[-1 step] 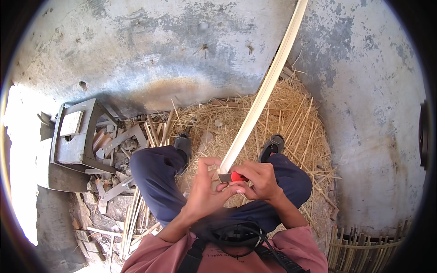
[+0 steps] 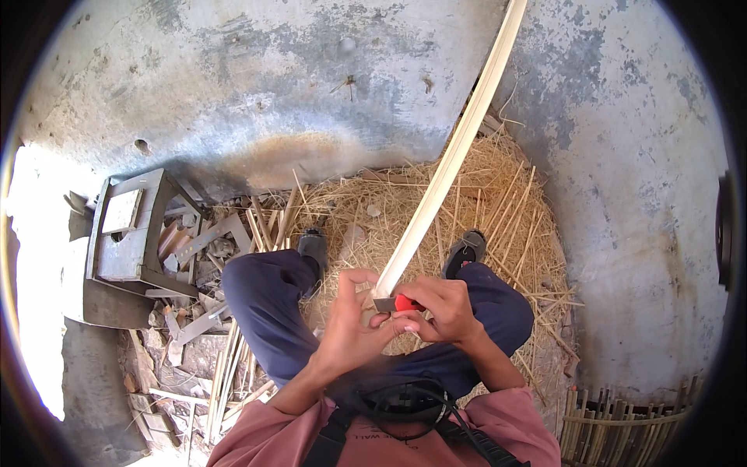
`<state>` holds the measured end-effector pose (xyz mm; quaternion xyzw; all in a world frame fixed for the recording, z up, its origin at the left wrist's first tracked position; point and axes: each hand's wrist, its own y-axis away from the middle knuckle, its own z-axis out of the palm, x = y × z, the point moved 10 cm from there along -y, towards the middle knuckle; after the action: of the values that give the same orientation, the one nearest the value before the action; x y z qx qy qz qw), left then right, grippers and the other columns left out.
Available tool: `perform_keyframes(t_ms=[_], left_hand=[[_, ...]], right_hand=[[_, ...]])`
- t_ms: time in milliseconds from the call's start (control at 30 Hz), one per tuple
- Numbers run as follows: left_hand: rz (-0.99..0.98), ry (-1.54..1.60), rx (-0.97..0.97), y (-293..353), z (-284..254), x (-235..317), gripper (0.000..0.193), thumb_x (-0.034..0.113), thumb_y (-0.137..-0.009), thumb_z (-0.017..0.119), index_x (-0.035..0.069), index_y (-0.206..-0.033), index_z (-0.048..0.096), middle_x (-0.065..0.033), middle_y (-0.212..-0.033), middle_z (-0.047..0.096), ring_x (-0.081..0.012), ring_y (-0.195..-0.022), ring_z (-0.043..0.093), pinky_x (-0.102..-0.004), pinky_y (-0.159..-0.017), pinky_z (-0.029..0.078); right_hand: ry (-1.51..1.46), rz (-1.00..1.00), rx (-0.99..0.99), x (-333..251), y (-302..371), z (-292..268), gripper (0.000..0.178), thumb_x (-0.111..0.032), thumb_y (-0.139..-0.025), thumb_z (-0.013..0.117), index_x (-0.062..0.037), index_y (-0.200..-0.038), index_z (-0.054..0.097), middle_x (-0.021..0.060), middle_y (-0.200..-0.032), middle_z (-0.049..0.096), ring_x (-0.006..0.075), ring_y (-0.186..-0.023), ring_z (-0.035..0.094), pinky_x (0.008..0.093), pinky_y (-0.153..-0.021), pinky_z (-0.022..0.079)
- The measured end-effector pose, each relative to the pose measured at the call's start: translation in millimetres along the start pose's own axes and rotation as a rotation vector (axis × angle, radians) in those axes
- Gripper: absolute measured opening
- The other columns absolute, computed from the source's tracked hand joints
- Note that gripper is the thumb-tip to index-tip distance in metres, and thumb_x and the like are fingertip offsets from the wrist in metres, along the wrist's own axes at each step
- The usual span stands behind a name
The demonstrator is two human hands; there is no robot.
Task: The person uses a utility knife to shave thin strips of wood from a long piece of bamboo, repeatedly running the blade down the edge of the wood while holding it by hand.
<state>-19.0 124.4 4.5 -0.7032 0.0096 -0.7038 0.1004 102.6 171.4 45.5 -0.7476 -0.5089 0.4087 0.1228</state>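
Observation:
A long pale split bamboo strip (image 2: 457, 156) rises from my hands toward the corner of the walls. Its near end lies at the fingers of my left hand (image 2: 348, 331), which curl around it. My right hand (image 2: 445, 309) is closed on a knife (image 2: 385, 304) with a short dark blade and a red handle. The blade crosses the strip's near end and touches it, or nearly so. My left thumb reaches across to the right hand's fingertips, below the red handle. Fingers partly hide the strip's very end.
Straw-like shavings (image 2: 373, 187) and thin sticks cover the floor around my feet. At the left stands a wooden stool-like frame (image 2: 132, 233) beside broken rubble. Worn plaster walls (image 2: 622, 156) close in ahead and to the right. A bundle of upright sticks (image 2: 622, 428) sits at lower right.

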Motion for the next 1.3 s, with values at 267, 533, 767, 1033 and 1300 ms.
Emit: perform_keyframes(t_ms=[267,533,767,1033,1300], left_hand=[[-0.024,0.021,-0.027,1,3,3,0.07,0.011,-0.087,0.09,0.002,-0.127,0.033,-0.0109,-0.094,0.074,-0.0068,-0.081,0.064,-0.0221,-0.066,0.052],[-0.031,0.086,-0.05,2,4,0,0.065,0.009,-0.091,0.086,0.001,-0.128,0.033,-0.0126,-0.098,0.074,-0.0106,-0.089,0.069,-0.0251,-0.072,0.056],[-0.121,0.134,-0.068,2,5,-8,0.064,0.011,-0.09,0.087,0.003,-0.127,0.035,-0.0115,-0.112,0.065,-0.0134,-0.103,0.066,-0.0278,-0.076,0.059],[-0.175,0.094,-0.065,3,4,-14,0.062,0.018,-0.091,0.087,0.007,-0.126,0.037,-0.0079,-0.112,0.062,-0.0126,-0.104,0.062,-0.029,-0.072,0.058],[-0.011,-0.036,0.019,0,3,-18,0.058,0.022,-0.093,0.085,0.004,-0.124,0.04,-0.0092,-0.1,0.064,-0.0123,-0.091,0.061,-0.0288,-0.066,0.053]], right_hand=[[-0.002,0.005,-0.009,-5,0,-1,0.031,-0.029,-0.091,0.078,-0.0029,-0.107,0.072,0.0081,-0.074,0.063,0.0253,-0.056,0.062,0.0346,-0.05,0.048],[0.08,0.035,0.028,-8,2,-4,0.038,-0.04,-0.088,0.081,-0.0085,-0.107,0.073,0.0036,-0.076,0.064,0.0227,-0.059,0.066,0.0348,-0.052,0.05],[0.128,0.088,0.09,-14,4,-7,0.033,-0.039,-0.09,0.079,-0.0088,-0.103,0.074,0.0035,-0.072,0.062,0.0224,-0.056,0.064,0.0349,-0.05,0.048],[0.155,0.118,0.147,-19,5,-10,0.026,-0.025,-0.086,0.078,-0.0055,-0.102,0.073,0.0055,-0.068,0.06,0.0242,-0.052,0.061,0.0349,-0.048,0.045],[0.19,0.16,0.228,-12,0,-19,0.028,-0.03,-0.086,0.083,-0.0073,-0.1,0.075,0.0044,-0.07,0.063,0.0228,-0.054,0.064,0.034,-0.049,0.047]])
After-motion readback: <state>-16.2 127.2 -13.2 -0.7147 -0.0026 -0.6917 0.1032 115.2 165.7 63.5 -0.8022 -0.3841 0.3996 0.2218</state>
